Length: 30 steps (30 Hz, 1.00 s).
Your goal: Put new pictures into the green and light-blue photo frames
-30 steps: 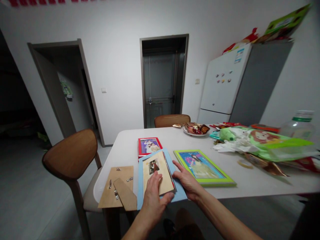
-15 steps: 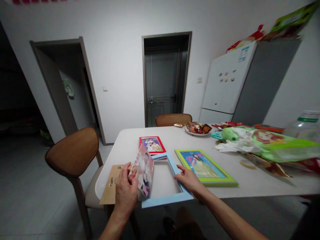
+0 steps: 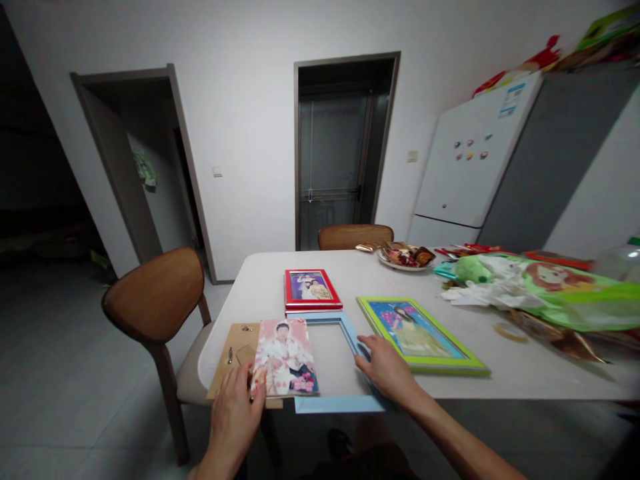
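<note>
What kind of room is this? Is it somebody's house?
Probably yes: it looks like the dining area of a home. A white fridge with magnets stands by the wall, wooden chairs sit around a white table, and a plate of snacks rests at its far end.
</note>
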Each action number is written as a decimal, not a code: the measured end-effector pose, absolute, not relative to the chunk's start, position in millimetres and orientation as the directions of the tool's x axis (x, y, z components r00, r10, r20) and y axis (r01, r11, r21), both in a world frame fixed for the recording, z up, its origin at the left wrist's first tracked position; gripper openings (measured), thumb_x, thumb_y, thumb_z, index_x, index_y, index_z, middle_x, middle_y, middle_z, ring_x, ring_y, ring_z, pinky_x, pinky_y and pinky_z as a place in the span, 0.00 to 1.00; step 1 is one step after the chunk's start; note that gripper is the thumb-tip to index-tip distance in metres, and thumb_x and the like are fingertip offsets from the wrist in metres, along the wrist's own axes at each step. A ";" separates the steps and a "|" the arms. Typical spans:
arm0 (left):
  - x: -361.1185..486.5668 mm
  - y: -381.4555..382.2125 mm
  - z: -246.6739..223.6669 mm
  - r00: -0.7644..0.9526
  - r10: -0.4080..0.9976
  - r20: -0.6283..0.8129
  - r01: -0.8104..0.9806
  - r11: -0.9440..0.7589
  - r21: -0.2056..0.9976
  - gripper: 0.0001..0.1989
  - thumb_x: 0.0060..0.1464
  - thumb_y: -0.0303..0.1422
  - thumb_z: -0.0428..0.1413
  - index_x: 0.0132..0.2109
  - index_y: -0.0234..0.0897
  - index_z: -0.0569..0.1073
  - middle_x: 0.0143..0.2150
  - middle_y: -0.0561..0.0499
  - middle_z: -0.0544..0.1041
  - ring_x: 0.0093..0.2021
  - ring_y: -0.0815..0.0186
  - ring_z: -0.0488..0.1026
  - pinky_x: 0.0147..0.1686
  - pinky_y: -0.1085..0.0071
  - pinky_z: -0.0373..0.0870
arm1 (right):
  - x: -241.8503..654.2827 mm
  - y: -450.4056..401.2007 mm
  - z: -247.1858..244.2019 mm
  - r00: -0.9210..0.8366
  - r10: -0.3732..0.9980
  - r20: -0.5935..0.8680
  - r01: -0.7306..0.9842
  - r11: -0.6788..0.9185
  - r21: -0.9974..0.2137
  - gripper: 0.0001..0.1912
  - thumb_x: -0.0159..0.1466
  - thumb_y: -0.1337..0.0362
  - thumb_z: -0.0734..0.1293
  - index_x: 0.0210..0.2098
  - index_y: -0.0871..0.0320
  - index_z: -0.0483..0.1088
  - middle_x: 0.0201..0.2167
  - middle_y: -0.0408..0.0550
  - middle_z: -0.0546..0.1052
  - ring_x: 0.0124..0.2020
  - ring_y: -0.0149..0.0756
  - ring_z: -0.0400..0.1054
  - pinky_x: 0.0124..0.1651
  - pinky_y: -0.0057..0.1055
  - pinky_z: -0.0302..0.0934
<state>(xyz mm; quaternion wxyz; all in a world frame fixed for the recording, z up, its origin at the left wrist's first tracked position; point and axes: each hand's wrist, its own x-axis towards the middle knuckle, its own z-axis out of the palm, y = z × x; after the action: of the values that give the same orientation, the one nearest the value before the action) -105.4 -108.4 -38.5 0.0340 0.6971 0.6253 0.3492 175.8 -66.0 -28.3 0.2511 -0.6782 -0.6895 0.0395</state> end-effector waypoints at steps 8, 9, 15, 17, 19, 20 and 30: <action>-75.5 -107.5 -49.1 0.296 0.831 0.471 0.789 -0.491 0.370 0.25 0.41 0.25 0.48 0.51 0.35 0.62 0.53 0.42 0.64 0.54 0.56 0.58 0.52 0.54 0.55 | 96.3 -50.6 -28.1 -0.038 0.999 0.039 0.394 0.051 -0.918 0.32 0.47 0.71 0.58 0.54 0.63 0.53 0.19 0.39 0.68 0.18 0.27 0.62 0.23 0.24 0.56; -71.9 -104.6 -51.3 0.298 0.830 0.472 0.787 -0.493 0.371 0.27 0.40 0.24 0.48 0.52 0.34 0.62 0.54 0.41 0.63 0.55 0.56 0.57 0.52 0.53 0.54 | 87.4 -48.7 -26.5 -0.030 0.999 0.022 0.325 0.030 -0.945 0.34 0.46 0.72 0.58 0.54 0.63 0.52 0.17 0.36 0.66 0.16 0.26 0.60 0.20 0.22 0.54; -66.9 -85.5 -30.9 0.042 0.822 0.567 0.579 -0.483 0.657 0.22 0.44 0.23 0.44 0.49 0.35 0.66 0.50 0.44 0.68 0.52 0.60 0.62 0.52 0.57 0.56 | 63.5 -60.9 14.0 -0.053 0.978 0.204 -0.053 0.201 -0.978 0.30 0.52 0.65 0.59 0.54 0.59 0.51 0.24 0.39 0.67 0.21 0.26 0.63 0.22 0.22 0.56; -64.2 -84.9 -15.6 -0.141 0.849 0.509 0.406 -0.420 0.812 0.17 0.48 0.29 0.45 0.46 0.34 0.68 0.45 0.45 0.72 0.49 0.59 0.66 0.50 0.58 0.59 | 65.8 -67.1 20.1 -0.032 0.981 0.193 -0.080 0.190 -0.979 0.27 0.53 0.62 0.59 0.52 0.60 0.54 0.28 0.42 0.68 0.26 0.28 0.65 0.26 0.24 0.59; -56.2 -87.6 -5.1 -0.291 0.879 0.377 0.195 -0.331 0.923 0.16 0.49 0.34 0.47 0.43 0.31 0.69 0.41 0.44 0.74 0.46 0.57 0.68 0.48 0.59 0.62 | 70.9 -70.3 15.8 0.025 0.998 0.066 -0.072 0.067 -0.995 0.25 0.54 0.61 0.60 0.50 0.62 0.57 0.30 0.46 0.69 0.28 0.29 0.66 0.28 0.25 0.60; -50.3 -89.4 -2.9 -0.326 0.895 0.304 0.082 -0.294 0.952 0.16 0.49 0.35 0.47 0.43 0.30 0.70 0.39 0.44 0.75 0.45 0.57 0.69 0.47 0.60 0.63 | 74.0 -70.7 11.1 0.037 0.999 -0.019 -0.092 -0.015 -0.996 0.25 0.54 0.61 0.59 0.50 0.62 0.57 0.31 0.47 0.70 0.28 0.29 0.66 0.28 0.25 0.60; -29.7 -87.2 -30.4 -0.143 0.973 0.180 -0.120 -0.198 0.973 0.27 0.44 0.31 0.51 0.53 0.30 0.57 0.52 0.38 0.65 0.50 0.60 0.64 0.49 0.64 0.61 | 144.2 -54.9 -6.6 0.106 0.992 -0.062 -0.018 -0.061 -0.998 0.26 0.48 0.71 0.56 0.48 0.61 0.61 0.26 0.47 0.75 0.21 0.32 0.67 0.22 0.25 0.59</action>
<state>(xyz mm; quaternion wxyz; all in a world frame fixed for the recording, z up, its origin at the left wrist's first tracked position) -29.7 -87.2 -30.4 0.4483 0.4769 0.4475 0.6094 144.2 -54.9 -6.6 0.5140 -0.5373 -0.4532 0.4916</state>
